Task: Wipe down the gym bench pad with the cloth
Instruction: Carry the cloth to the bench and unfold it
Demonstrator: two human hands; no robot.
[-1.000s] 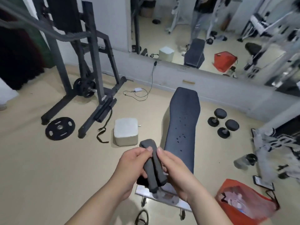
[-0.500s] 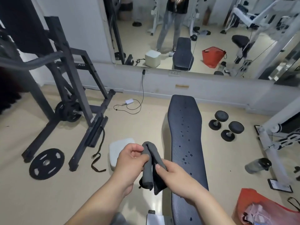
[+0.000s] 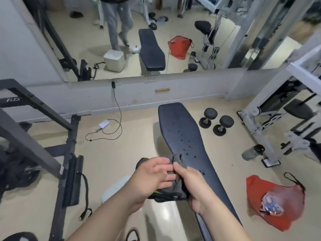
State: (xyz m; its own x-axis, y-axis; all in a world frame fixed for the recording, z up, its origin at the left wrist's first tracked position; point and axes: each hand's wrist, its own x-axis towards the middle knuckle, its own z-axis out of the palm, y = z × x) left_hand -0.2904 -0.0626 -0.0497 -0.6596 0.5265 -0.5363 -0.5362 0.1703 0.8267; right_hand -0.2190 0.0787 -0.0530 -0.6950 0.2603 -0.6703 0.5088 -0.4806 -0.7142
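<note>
A long dark bench pad [image 3: 182, 133] runs from the wall towards me, dotted with several small drops near its middle. I hold a folded dark grey cloth [image 3: 176, 186] in front of me, over the pad's left edge. My left hand [image 3: 151, 178] grips the cloth from the left, and my right hand [image 3: 192, 185] holds it from the right, thumb on top. The cloth hangs above the pad, and I cannot tell whether it touches it.
A black rack [image 3: 43, 129] stands on the left floor. A white box [image 3: 112, 190] sits by the bench under my arms. Two dumbbells [image 3: 216, 123], a bottle [image 3: 252, 152], a phone [image 3: 271, 162] and a red bag [image 3: 278, 202] lie right. A wall mirror [image 3: 139, 35] faces me.
The view has moved forward and up along the bench. Both hands still hold the cloth, now bunched more tightly and nearer the pad's middle.
</note>
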